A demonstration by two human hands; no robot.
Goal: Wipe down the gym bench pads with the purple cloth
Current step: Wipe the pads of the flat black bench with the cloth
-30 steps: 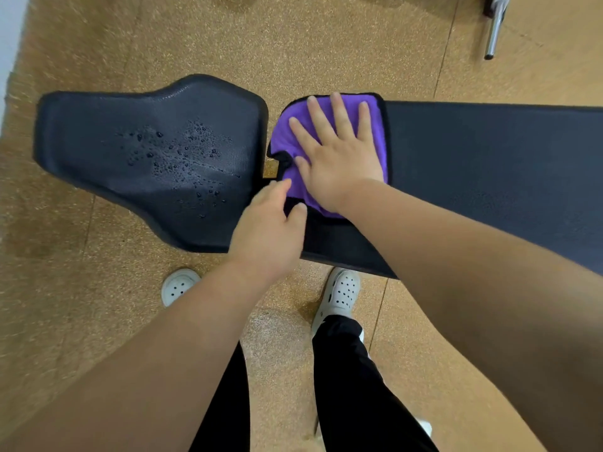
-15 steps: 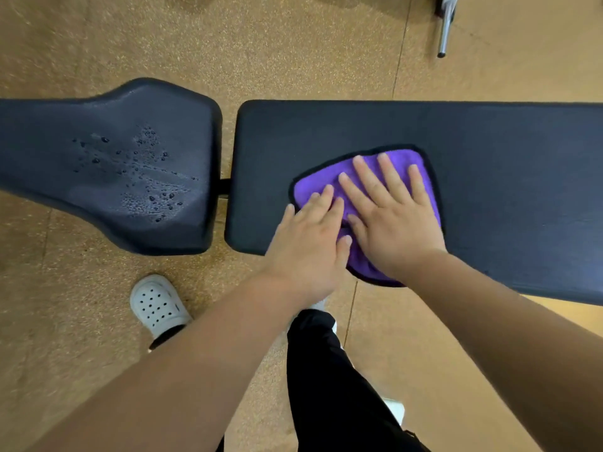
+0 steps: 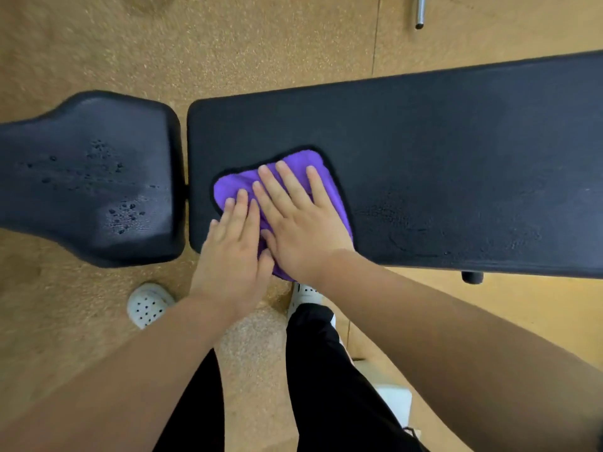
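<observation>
**Cloth pressed flat on the long pad**

Both hands, left hand (image 3: 233, 256) and right hand (image 3: 300, 223), lie flat with fingers spread on the purple cloth (image 3: 235, 187), near the long pad's (image 3: 440, 151) left end and front edge. The cloth looks soft, light and limp; palm pressure should steer it better than pinching. Droplets remain on the seat pad (image 3: 98, 177).

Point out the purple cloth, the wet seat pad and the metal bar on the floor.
Purple microfibre cloth (image 3: 301, 161): head view, bare upper corner beyond the fingertips.
Black padded seat pad with water droplets (image 3: 98, 177): head view, its beaded middle.
Silver metal bar (image 3: 418, 11): head view, shaft near its lower end.
</observation>
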